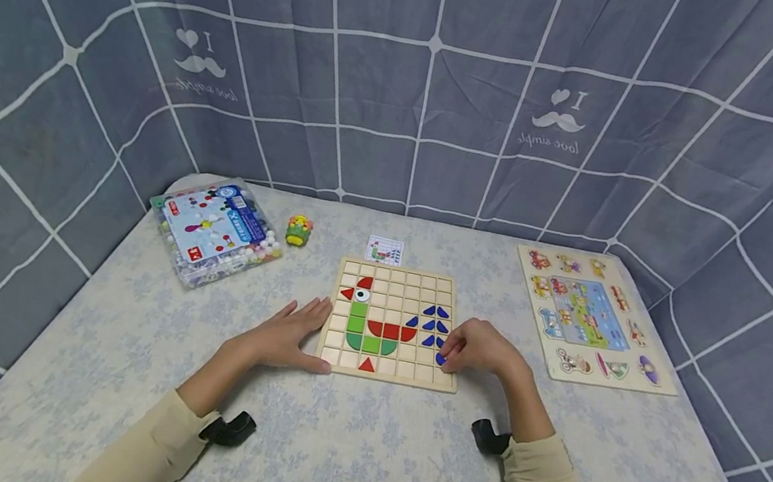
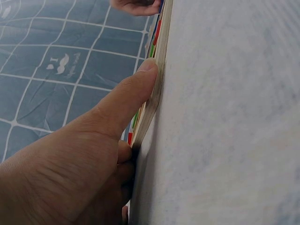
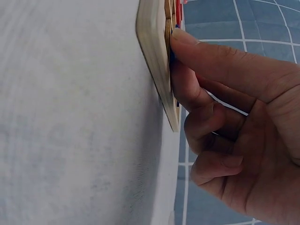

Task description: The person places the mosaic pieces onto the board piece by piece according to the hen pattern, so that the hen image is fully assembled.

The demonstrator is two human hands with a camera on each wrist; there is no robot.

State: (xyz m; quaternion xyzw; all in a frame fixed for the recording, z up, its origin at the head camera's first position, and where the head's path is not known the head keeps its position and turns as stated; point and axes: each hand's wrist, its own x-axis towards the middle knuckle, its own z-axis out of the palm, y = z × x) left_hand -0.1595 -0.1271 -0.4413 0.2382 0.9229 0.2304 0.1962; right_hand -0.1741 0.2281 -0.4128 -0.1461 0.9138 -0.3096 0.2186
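A wooden grid board [image 1: 405,370] lies at the middle of the table, with red, green and blue pieces set in a bird pattern. My right hand [image 1: 479,347] pinches a blue piece [image 1: 440,359] between thumb and forefinger at the board's right side, low over the grid. Several blue leaf-shaped pieces [image 1: 429,325] sit in cells just beside it. At the board's left edge rests my left hand [image 1: 288,337], fingers extended and thumb on the near left corner. In the left wrist view the thumb [image 2: 136,86] lies along the board's edge.
Behind the board lies a small pattern card [image 1: 385,250]. A clear box of beads [image 1: 217,231] and a little green and yellow toy figure [image 1: 298,230] stand at the left. On the right is a wooden picture puzzle [image 1: 597,321]. A grey checked curtain [image 1: 422,112] hangs behind the table.
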